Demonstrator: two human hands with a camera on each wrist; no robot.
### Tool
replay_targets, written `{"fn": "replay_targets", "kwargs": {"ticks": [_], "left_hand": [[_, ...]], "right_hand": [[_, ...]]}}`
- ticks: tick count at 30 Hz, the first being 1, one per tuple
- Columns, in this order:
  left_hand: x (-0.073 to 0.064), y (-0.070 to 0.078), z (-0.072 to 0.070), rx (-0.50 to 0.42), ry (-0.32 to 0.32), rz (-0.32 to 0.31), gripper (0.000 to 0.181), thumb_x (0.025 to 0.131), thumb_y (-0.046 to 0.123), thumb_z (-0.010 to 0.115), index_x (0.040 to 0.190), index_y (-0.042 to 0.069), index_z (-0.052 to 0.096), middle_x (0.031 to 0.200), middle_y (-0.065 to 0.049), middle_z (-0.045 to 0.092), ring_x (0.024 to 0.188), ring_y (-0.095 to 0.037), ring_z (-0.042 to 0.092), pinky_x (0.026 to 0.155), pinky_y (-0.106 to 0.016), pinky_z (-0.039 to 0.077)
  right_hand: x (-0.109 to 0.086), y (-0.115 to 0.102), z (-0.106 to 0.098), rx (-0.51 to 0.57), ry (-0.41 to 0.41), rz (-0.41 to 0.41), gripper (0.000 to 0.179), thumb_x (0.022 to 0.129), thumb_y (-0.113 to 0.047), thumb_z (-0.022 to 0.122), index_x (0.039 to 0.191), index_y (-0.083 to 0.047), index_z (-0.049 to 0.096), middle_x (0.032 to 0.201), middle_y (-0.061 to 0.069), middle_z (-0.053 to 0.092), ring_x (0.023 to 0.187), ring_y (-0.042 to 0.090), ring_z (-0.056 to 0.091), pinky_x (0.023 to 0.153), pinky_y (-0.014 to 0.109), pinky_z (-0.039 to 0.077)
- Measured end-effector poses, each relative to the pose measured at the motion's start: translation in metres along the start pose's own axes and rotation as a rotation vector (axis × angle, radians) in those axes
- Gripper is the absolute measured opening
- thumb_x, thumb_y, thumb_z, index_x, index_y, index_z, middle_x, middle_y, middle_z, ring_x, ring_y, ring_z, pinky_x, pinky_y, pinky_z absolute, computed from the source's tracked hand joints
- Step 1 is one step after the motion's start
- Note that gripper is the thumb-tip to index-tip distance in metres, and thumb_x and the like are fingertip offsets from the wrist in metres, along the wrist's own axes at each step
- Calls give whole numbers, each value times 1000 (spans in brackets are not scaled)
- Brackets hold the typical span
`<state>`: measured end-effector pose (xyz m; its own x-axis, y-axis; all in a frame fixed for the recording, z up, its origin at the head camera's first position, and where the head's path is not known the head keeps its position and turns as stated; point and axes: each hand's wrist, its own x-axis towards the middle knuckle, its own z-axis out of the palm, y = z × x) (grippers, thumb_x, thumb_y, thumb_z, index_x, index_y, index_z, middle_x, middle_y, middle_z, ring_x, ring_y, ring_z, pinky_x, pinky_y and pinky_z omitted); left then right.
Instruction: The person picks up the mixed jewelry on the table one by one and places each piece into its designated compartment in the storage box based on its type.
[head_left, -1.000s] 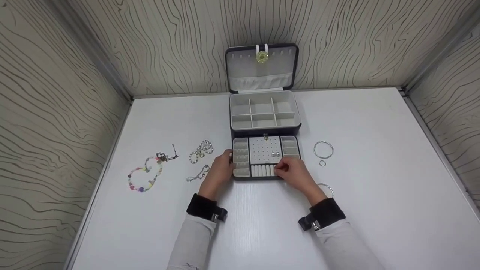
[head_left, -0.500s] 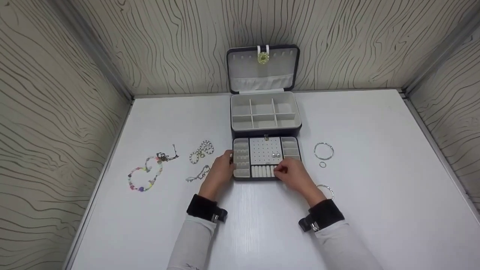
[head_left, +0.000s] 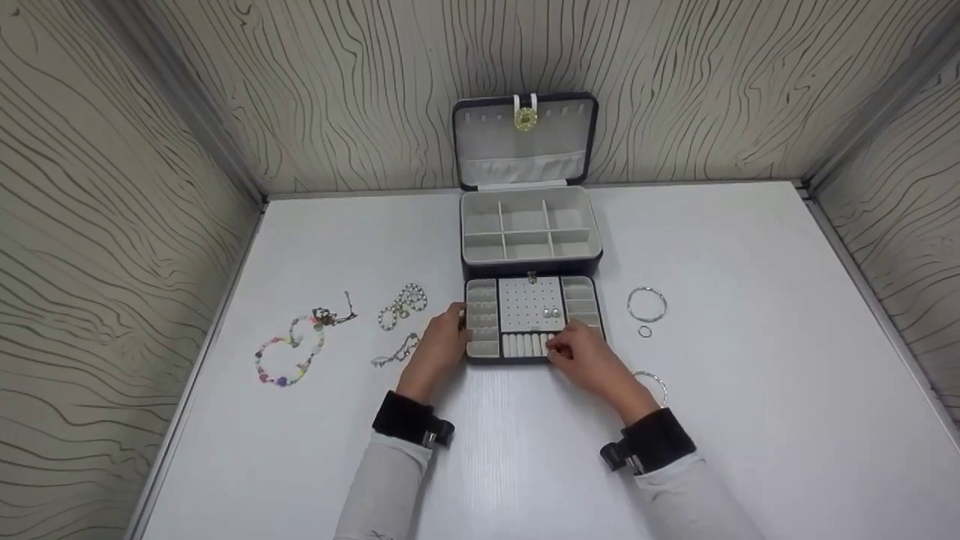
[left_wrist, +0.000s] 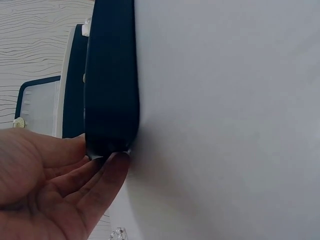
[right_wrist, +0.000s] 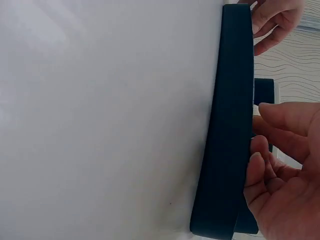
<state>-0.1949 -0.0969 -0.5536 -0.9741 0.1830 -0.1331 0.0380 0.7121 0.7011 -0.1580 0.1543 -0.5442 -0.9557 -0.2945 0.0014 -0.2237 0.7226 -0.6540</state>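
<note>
My left hand [head_left: 442,337] grips the left side of a dark blue jewelry tray [head_left: 517,361]. In the left wrist view the thumb and fingers [left_wrist: 117,170] are at the tray's corner. My right hand [head_left: 590,360] has its thumb and index finger together at the right end of the white ring rolls [head_left: 525,345]. Its other fingers are curled against the tray's front in the right wrist view. Whatever lies between thumb and index is hidden. Two pearl earrings [head_left: 551,312] sit in the perforated panel [head_left: 521,300].
Behind the tray stands an open jewelry box [head_left: 529,267] with bare compartments and a raised lid [head_left: 517,139]. A beaded necklace [head_left: 281,381], a pearl bracelet [head_left: 411,292] and a chain bracelet [head_left: 397,354] lie left. Bangles [head_left: 647,322] and a small ring [head_left: 645,331] lie right.
The right hand stays at the ring rolls; its wrist has shifted slightly toward the front. The left hand keeps its place on the tray. The view has tilted a little.
</note>
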Motion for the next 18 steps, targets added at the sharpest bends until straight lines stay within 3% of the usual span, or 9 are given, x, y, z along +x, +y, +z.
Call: {"fn": "replay_targets", "kwargs": {"ticks": [7,11,18], "left_hand": [[0,0,0,-5,-4,-10,47,96,5,57,141,0,45,129,-24,58,121,-34,55,102,-45,43],[-1,-1,2,22,4,15,47,95,5,58,140,-1,45,126,-24,60,118,-34,57,100,-44,45],[-1,-1,-1,12,12,43,46,94,2,59,138,-4,46,125,-26,60,117,-35,58,99,-45,46]], "right_hand": [[-13,5,-16,54,-33,-20,34,87,-5,71,119,2,66,100,7,58,85,17,55,74,35,49],[-24,19,-33,95,15,8,32,88,-3,69,120,1,65,111,14,60,91,21,60,79,39,52],[-42,54,-65,92,156,93,28,91,-2,66,118,5,64,109,20,60,90,32,64,75,42,53]]}}
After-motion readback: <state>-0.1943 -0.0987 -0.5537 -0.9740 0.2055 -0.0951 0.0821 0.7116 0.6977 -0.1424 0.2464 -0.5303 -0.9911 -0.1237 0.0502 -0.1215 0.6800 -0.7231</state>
